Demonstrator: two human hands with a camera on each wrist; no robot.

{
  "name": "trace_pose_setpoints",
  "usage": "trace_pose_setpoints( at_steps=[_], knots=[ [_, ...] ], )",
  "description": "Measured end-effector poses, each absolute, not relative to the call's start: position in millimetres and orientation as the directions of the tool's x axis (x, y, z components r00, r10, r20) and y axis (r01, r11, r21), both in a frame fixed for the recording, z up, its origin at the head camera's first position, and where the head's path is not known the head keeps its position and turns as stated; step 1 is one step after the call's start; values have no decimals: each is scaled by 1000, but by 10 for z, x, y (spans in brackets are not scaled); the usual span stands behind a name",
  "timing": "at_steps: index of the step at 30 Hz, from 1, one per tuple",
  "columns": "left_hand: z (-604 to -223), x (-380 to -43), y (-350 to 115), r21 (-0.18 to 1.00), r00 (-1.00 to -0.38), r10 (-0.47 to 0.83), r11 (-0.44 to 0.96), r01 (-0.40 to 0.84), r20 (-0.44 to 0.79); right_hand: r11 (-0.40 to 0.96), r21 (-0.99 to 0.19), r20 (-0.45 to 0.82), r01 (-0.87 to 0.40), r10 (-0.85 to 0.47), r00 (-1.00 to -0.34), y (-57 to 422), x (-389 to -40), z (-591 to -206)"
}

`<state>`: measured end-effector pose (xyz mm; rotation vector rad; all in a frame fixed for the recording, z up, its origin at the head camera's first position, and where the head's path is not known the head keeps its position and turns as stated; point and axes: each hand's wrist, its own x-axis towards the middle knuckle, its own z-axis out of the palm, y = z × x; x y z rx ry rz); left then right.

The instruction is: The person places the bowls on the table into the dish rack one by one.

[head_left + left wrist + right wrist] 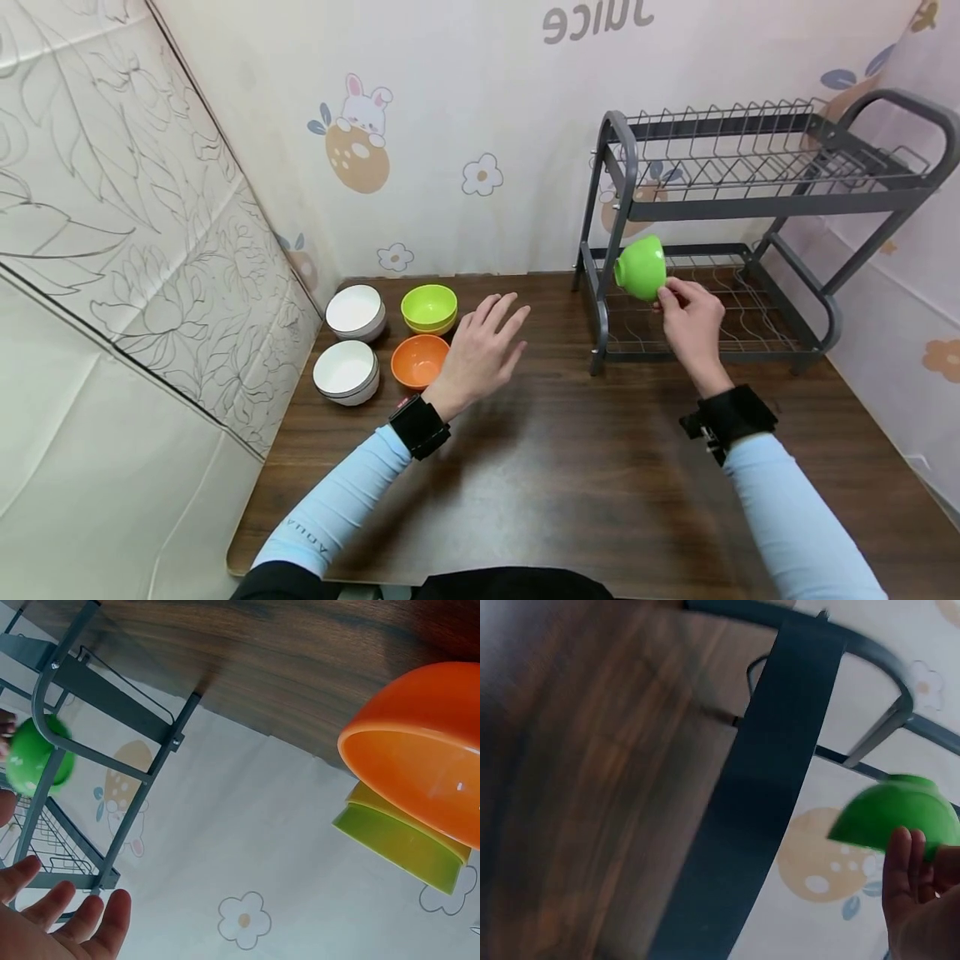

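Observation:
My right hand (692,321) pinches the rim of a green bowl (642,268), which is tipped on its side in front of the left end of the dish rack (750,207). In the right wrist view the green bowl (900,814) shows its outer side and foot, with fingers along the rim. My left hand (483,346) hovers with spread fingers, holding nothing, just right of an orange bowl (417,360). Behind the orange bowl stands a yellow-green bowl (429,305) stacked on another one. The left wrist view shows the left fingertips (112,922) away from the bowls.
Two stacks of white bowls, one at the back (356,310) and one nearer (345,368), stand at the left of the wooden table (570,475). The dark two-tier rack has wire shelves and stands against the back wall (480,100) at the right.

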<state>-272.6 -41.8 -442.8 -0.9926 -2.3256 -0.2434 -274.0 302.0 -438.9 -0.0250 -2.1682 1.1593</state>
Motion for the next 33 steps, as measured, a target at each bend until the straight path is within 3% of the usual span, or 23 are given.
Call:
trace_pose_setpoints(
  at_steps=[5,10,20,33],
  knots=[
    [-4463,-2714,-417,-62,-560,598,713,698,573,547,-823,358,-154,288,-888,2988,-3073,-4357],
    [-4468,-2709,-421,-66,-568,595,721,689,569,374,-924,195,-76,293,-936,2977,-3297,-4319],
    [-4401,-2720,-442,-65,-573,587,729,681,572,182,-978,-49,102,276,-960,3052,-3535,-4203],
    [-4366,-2734,-471,-64,-595,577,746,663,559,117,-976,-156,182,204,-967,3111,-3705,-4174]
  ],
)
